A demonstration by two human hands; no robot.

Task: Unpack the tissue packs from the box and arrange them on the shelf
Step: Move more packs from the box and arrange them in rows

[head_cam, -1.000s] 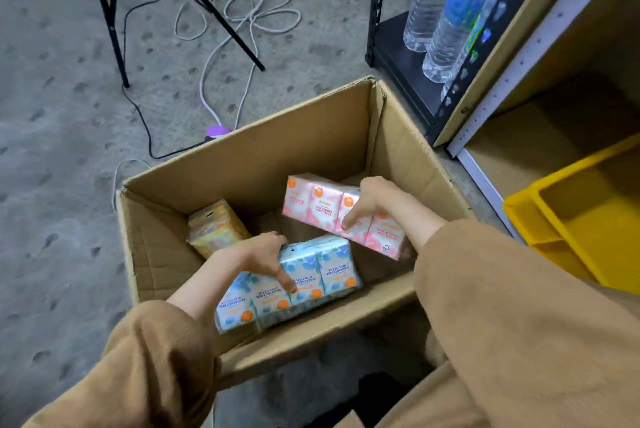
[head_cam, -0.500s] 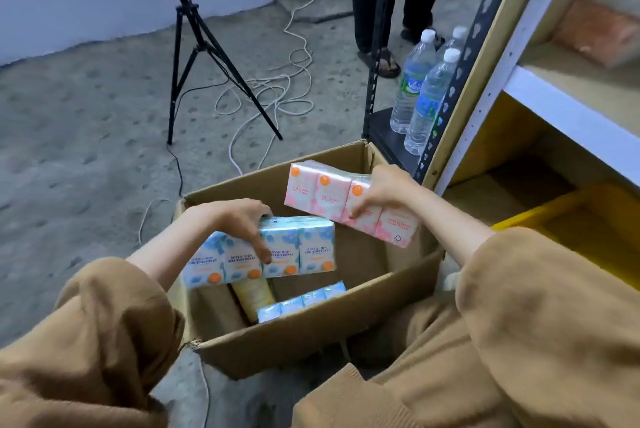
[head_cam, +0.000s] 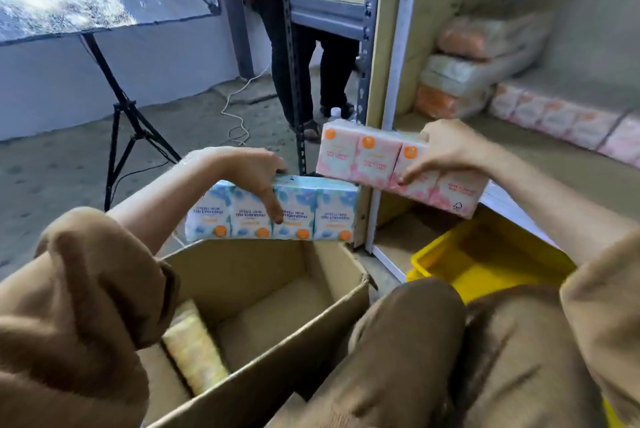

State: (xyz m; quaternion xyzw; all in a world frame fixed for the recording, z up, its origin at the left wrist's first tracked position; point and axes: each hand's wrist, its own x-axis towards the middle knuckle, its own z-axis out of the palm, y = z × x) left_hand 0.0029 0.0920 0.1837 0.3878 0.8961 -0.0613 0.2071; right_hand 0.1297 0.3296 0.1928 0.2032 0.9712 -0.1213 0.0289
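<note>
Tissue packs held above the cardboard box (head_cam: 277,292) beside the shelf (head_cam: 554,164).
The left hand (head_cam: 252,171) clamped a glossy blue four-pack (head_cam: 311,209); the right hand (head_cam: 446,150) gripped a pink block-shaped pack (head_cam: 367,157).

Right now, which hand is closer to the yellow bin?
The right hand. It holds the pink tissue pack just above and behind the yellow bin. The left hand holds the blue tissue pack farther left, over the cardboard box.
</note>
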